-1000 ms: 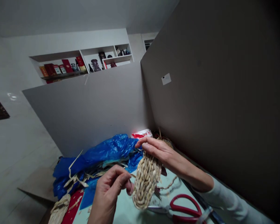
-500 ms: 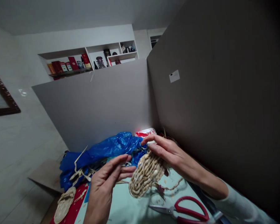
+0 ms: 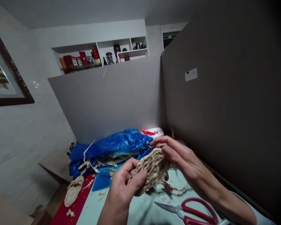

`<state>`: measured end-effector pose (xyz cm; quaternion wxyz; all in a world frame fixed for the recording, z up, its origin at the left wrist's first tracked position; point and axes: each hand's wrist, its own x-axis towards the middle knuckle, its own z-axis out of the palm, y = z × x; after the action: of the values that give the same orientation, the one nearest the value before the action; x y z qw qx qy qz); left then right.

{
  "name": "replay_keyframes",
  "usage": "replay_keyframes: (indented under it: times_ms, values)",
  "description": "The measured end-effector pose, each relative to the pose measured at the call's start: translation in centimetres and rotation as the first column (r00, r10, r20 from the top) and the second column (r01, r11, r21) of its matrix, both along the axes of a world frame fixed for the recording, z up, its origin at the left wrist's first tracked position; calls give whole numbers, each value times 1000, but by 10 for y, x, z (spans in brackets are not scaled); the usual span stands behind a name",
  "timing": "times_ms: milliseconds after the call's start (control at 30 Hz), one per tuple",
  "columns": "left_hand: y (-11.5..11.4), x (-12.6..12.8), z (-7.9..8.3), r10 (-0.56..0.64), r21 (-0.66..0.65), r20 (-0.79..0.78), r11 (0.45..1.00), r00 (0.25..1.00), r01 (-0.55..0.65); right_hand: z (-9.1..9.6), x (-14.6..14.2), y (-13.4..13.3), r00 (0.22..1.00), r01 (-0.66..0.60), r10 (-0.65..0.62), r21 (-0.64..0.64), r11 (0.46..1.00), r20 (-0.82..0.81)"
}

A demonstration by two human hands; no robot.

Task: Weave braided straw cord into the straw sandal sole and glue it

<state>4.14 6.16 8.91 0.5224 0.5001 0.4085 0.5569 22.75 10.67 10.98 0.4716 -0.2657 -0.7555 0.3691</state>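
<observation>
A small woven straw slipper sole (image 3: 152,167), made of plaited natural fibre, is held up between both hands above the pale green tabletop. My left hand (image 3: 125,184) is closed on its near left end, thumb laid across the weave. At the far right end, my right hand (image 3: 178,156) grips the edge, thumb in front and fingers over the top. A twisted cord (image 3: 181,189) trails on the table below. Scissors with red handles (image 3: 187,211) lie just under the right wrist, blades pointing left. A finished-looking woven slipper (image 3: 74,191) rests at the left on red cloth.
A crumpled blue plastic bag (image 3: 121,142) with dry fibre strips (image 3: 110,163) lies at the back. Beside it is a red and white packet (image 3: 152,132). Tall grey panels (image 3: 117,97) wall off the back and right. Fibre scraps (image 3: 70,213) dot the red strip.
My left hand, earlier open beside the woven piece, has closed on its near end. The piece is tilted differently. My view has shifted a little to the left.
</observation>
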Motion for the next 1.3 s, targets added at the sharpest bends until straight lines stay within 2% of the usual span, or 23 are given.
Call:
replay_keyframes:
  times_ms: [67,133,333,433,667,767,900,1033,1100,1200,1300]
  values:
    - [4,1,-2,21,-48,185,999,983,-12,1,1,4,999,-10,7,-62,998,-54]
    - [7,2,-2,87,-88,291,994,953,-64,0,1,8,999,-21,16,-85,996,-52]
    - [7,4,-6,163,-96,367,986,916,-137,-10,-6,7,968,-203,212,-80,976,131]
    - [6,7,-9,188,-75,408,982,893,-173,-13,-11,3,953,-242,247,-51,969,178]
    - [3,13,-10,225,-64,448,973,865,-220,-20,-17,-3,973,-112,80,139,984,218]
    - [2,9,-7,259,-112,457,966,851,-233,-18,-17,-7,984,-41,-4,245,969,181]
    - [-2,9,4,302,-200,483,952,822,-232,-11,-14,-5,995,20,-51,338,941,85]
    - [-5,11,16,359,-274,519,930,776,-246,-10,-9,0,994,104,-109,355,929,-8]
    - [-5,10,19,332,-286,565,938,756,-198,-11,-8,0,992,123,-118,350,929,-36]
    - [-4,9,20,289,-312,624,944,726,-108,-10,-9,-4,995,103,-92,326,940,-49]
    - [-5,9,20,297,-351,650,934,700,-70,-5,-10,-8,998,60,-55,266,962,-26]
